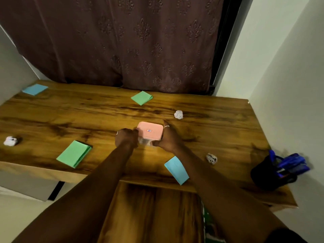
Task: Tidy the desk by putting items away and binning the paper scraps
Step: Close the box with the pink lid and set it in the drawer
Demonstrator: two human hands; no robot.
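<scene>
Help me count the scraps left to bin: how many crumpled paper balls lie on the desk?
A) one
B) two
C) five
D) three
D: the desk bears a left ball, a far ball beyond the pink-lidded box, and a right ball.

glossy wooden desk, seemingly plastic box
</scene>
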